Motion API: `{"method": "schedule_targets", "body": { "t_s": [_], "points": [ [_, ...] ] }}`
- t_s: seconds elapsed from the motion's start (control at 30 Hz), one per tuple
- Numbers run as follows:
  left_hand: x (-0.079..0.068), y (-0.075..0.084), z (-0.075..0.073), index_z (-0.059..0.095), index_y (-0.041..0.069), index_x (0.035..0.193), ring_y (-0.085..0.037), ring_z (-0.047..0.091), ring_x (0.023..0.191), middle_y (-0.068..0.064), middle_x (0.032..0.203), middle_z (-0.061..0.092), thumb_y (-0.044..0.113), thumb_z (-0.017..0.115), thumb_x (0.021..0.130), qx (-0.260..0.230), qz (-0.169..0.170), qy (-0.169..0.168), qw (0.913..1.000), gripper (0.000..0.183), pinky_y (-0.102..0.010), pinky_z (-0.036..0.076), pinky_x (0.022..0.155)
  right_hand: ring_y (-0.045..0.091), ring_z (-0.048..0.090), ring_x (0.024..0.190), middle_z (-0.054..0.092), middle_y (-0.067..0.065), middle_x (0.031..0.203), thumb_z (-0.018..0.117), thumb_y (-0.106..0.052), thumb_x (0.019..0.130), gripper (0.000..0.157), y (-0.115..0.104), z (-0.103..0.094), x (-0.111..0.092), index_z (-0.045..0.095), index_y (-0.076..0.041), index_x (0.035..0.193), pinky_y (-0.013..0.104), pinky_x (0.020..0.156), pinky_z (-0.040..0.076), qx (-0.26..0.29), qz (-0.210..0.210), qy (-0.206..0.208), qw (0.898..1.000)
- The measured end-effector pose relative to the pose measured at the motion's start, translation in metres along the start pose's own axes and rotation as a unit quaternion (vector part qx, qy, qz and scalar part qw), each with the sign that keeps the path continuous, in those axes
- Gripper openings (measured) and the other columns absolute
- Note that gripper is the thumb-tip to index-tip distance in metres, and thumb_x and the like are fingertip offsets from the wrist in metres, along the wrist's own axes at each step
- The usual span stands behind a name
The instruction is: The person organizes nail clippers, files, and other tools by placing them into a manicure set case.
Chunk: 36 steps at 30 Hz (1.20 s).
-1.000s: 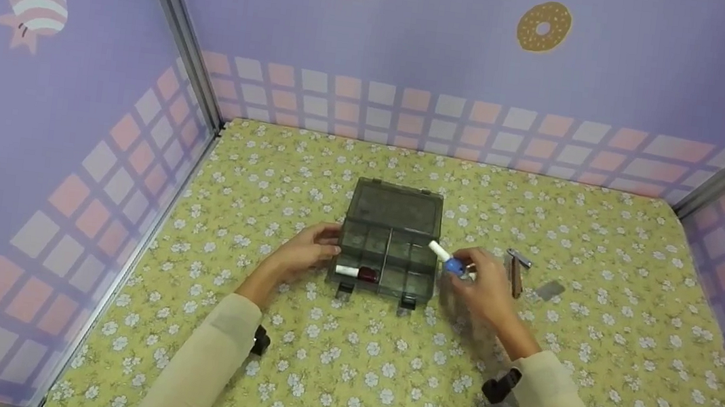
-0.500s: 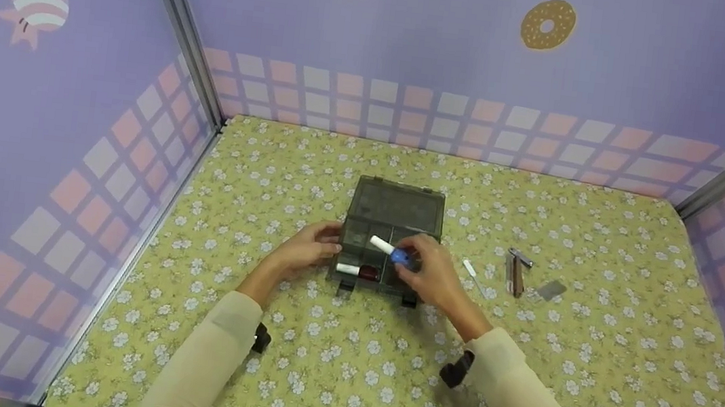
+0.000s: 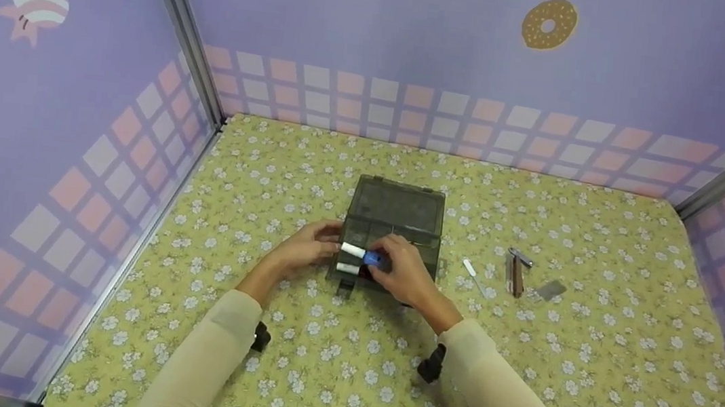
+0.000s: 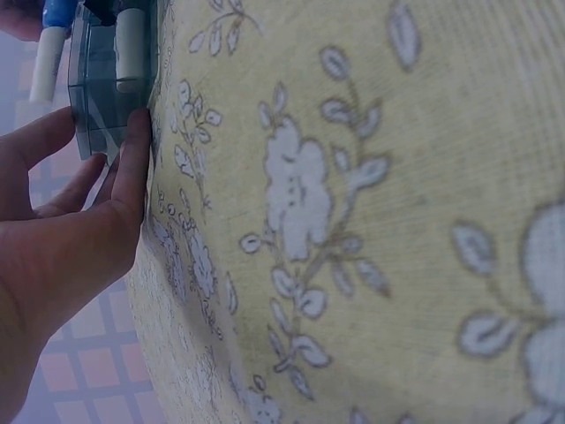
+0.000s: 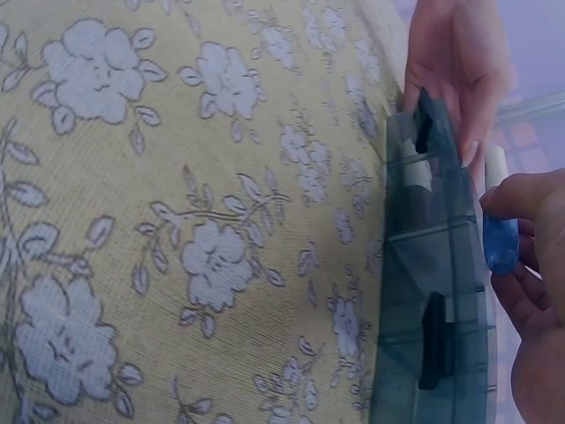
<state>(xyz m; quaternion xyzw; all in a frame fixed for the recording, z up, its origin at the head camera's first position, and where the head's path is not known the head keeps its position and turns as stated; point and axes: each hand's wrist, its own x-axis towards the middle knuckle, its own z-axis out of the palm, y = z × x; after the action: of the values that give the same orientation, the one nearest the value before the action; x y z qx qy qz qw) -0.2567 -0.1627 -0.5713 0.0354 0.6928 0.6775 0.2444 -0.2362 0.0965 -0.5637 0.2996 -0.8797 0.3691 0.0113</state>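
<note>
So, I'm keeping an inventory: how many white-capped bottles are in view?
2. The blue bottle is held in the right hand above the open box; the red bottle lies in its near-left compartment. That hand covers part of the box, so others could be hidden.

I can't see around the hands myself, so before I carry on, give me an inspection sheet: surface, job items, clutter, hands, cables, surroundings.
Surface: yellow floral cloth.
Job items: see-through dark box, its lid open at the back; white-capped bottle lying in the front-left compartment; blue bottle, also white-capped, held over the box.
Clutter: to the box's right, a slim white-ended stick, brown strip, silver tool and grey flat piece.
Left hand: holds the box's left end.
Right hand: pinches the blue bottle.
Cables: nothing seen.
Surroundings: purple walls, metal posts.
</note>
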Motion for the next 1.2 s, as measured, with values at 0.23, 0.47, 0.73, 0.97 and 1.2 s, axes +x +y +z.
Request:
{"method": "schedule_targets", "body": {
  "t_s": [0.23, 0.47, 0.73, 0.97, 1.2],
  "points": [
    [0.000, -0.002, 0.000, 0.036, 0.005, 0.163, -0.031, 0.055, 0.139, -0.019, 0.159, 0.046, 0.005, 0.058, 0.108, 0.004, 0.004, -0.002, 1.0000, 0.059, -0.050, 0.048, 0.111, 0.029, 0.063, 0.112, 0.067, 0.011, 0.122, 0.077, -0.015, 0.099, 0.028, -0.001, 0.002, 0.002, 0.070, -0.004, 0.124, 0.049, 0.094, 0.055, -0.023, 0.004, -0.010, 1.000],
    [0.000, -0.001, 0.000, 0.036, 0.005, 0.164, -0.033, 0.056, 0.137, -0.019, 0.159, 0.047, 0.003, 0.056, 0.109, 0.004, -0.002, -0.003, 1.0000, 0.059, -0.051, 0.048, 0.112, 0.028, 0.062, 0.112, 0.067, 0.010, 0.121, 0.077, -0.016, 0.100, 0.026, -0.001, 0.003, 0.003, 0.070, -0.006, 0.123, 0.048, 0.095, 0.054, -0.028, 0.003, -0.008, 1.000],
    [0.003, 0.007, 0.001, 0.042, 0.007, 0.161, -0.030, 0.054, 0.139, -0.014, 0.157, 0.049, 0.013, 0.053, 0.112, 0.020, -0.027, 0.032, 0.9989, 0.051, -0.049, 0.053, 0.106, 0.028, 0.062, 0.113, 0.066, 0.009, 0.122, 0.076, -0.016, 0.101, 0.024, -0.002, 0.007, 0.003, 0.069, -0.008, 0.122, 0.048, 0.096, 0.054, -0.020, 0.009, 0.000, 1.000],
    [0.008, 0.015, 0.001, 0.044, 0.003, 0.159, -0.033, 0.053, 0.139, -0.017, 0.156, 0.050, 0.010, 0.055, 0.110, 0.059, -0.031, 0.065, 0.9957, 0.051, -0.049, 0.053, 0.104, 0.028, 0.060, 0.117, 0.064, 0.009, 0.124, 0.074, -0.016, 0.102, 0.025, -0.005, 0.013, 0.004, 0.067, -0.008, 0.125, 0.048, 0.100, 0.053, -0.023, 0.013, 0.001, 1.000],
    [0.012, 0.016, 0.004, 0.045, -0.002, 0.157, -0.036, 0.053, 0.139, -0.022, 0.154, 0.052, 0.005, 0.055, 0.109, 0.069, -0.002, 0.068, 0.9953, 0.050, -0.050, 0.050, 0.108, 0.028, 0.059, 0.116, 0.066, 0.010, 0.124, 0.075, -0.014, 0.101, 0.026, -0.003, 0.015, 0.003, 0.068, -0.006, 0.125, 0.048, 0.100, 0.052, -0.028, 0.005, 0.010, 1.000]
  ]
}}
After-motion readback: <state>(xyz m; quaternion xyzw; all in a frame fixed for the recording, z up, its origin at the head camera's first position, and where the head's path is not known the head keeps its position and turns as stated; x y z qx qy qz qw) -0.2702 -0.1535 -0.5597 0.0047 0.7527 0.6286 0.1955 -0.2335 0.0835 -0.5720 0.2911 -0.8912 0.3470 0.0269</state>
